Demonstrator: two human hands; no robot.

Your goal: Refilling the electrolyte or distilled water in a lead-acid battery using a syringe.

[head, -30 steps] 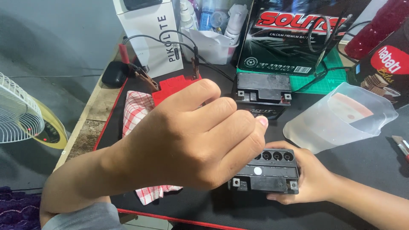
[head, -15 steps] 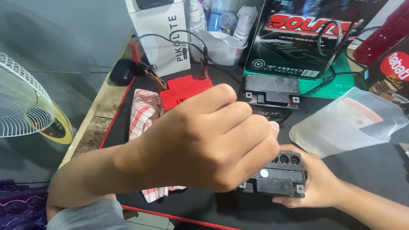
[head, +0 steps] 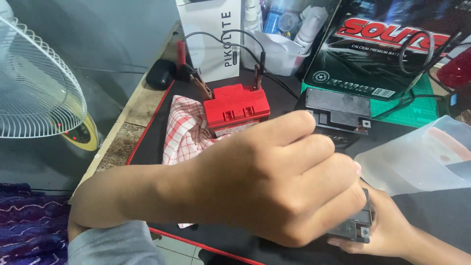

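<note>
Hands meet over a small black box-shaped battery (head: 357, 226) near the front of the dark surface (head: 431, 216): the right hand (head: 387, 230) cups it from below and beside, while the left hand (head: 274, 181), fingers curled shut, covers its top. Rigid, probably dense and smooth-sided, it seems best gripped across opposite walls; a red box-shaped battery (head: 236, 105) stands well behind.
</note>
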